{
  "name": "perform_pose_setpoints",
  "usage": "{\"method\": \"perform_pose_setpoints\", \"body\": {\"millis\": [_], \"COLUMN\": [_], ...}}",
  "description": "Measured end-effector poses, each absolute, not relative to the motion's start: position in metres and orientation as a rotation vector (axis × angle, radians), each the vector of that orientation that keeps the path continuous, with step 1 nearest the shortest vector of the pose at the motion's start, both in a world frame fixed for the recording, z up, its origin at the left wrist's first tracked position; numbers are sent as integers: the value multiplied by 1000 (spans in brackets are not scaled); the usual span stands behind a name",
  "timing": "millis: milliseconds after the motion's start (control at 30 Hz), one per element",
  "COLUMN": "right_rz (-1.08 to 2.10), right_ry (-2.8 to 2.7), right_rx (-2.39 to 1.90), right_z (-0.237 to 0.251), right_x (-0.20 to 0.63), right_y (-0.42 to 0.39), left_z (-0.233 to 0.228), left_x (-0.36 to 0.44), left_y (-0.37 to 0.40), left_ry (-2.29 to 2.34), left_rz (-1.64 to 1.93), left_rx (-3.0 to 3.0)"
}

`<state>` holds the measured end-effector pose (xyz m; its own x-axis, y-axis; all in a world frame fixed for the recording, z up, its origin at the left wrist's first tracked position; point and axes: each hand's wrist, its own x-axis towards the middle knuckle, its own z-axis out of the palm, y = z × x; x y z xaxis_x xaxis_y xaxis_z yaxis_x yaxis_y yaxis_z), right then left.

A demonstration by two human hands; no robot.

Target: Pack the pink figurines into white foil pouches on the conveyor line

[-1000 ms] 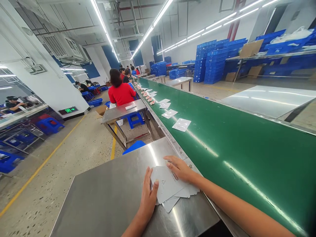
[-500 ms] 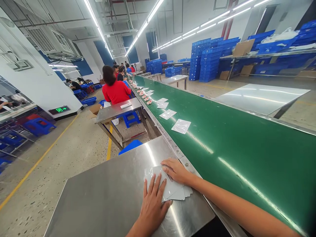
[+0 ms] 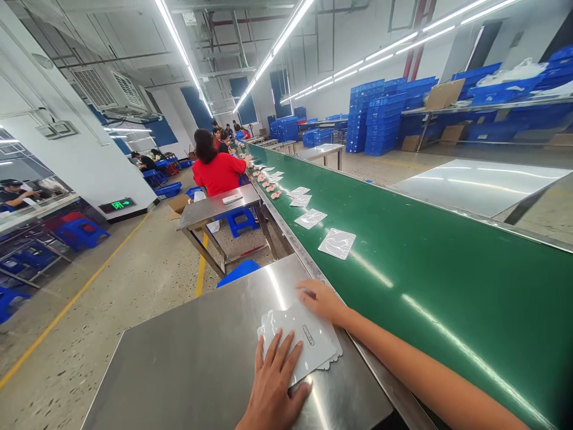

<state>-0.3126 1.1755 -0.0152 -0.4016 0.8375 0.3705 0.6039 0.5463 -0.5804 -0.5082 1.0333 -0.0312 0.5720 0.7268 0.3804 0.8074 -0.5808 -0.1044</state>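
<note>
A fanned stack of glossy pale-grey cards (image 3: 320, 345) lies on the steel table; the top one bears a small dark oval logo. My left hand (image 3: 275, 376) rests flat over the stack's left part, fingers spread. At the far edge of the stack is my right hand (image 3: 323, 301), with a gap between thumb and fingers and its fingertips blurred. No card shows between them. On the green conveyor belt (image 3: 430, 257) ahead, a clear-looking square sheet (image 3: 337, 243) with shiny lines lies nearest, with several similar ones beyond.
The steel table (image 3: 188, 352) meets the belt's metal rail (image 3: 308, 260). Small pinkish pieces (image 3: 271, 188) sit farther along the belt's left side. A person in a red top (image 3: 219, 173) sits at another steel table (image 3: 215, 209). Blue crates (image 3: 382, 122) are stacked at the right.
The card stack has turned slightly and its logo is uncovered. My right hand has shifted up off the logo to the far edge. My left hand stays on the cards.
</note>
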Motion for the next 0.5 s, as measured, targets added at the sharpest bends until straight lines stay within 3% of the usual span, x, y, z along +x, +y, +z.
{"method": "perform_pose_setpoints", "body": {"millis": [267,500], "right_rz": [157,93], "right_ry": [-2042,-2260], "right_rx": [-1730,-1747], "right_z": [-9,-9], "right_x": [-222,-218], "right_y": [1268,1249], "left_z": [-13,5], "left_x": [-504,-475], "left_y": [1042,1094], "left_ry": [-1305,-1373], "left_rz": [-574,-849], "left_rx": [-2607,-2875]}}
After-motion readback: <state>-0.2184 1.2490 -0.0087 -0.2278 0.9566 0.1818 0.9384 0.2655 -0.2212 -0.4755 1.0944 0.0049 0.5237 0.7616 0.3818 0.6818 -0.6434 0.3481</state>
